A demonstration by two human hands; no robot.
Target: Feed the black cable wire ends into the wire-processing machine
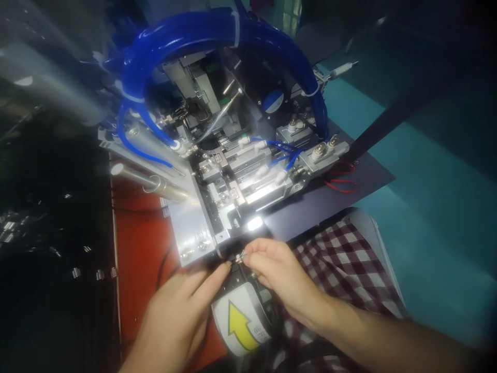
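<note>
At the near edge of a metal machine, my right hand is closed in a pinch. Between its thumb and forefinger is a small thin part, pale and shiny, too small to name. My left hand comes in from the other side, its forefinger reaching almost to that part. The left fingers are bent together, and what they hold, if anything, is hidden under the hand. Just below the fingertips sits a white round cover with a yellow arrow on it.
A thick bundle of blue air tubes arches over the machine. Pneumatic cylinders with white fittings stand behind my hands. A metal rod sticks out leftward. Red wires loop at the right. The bench surface is orange-red.
</note>
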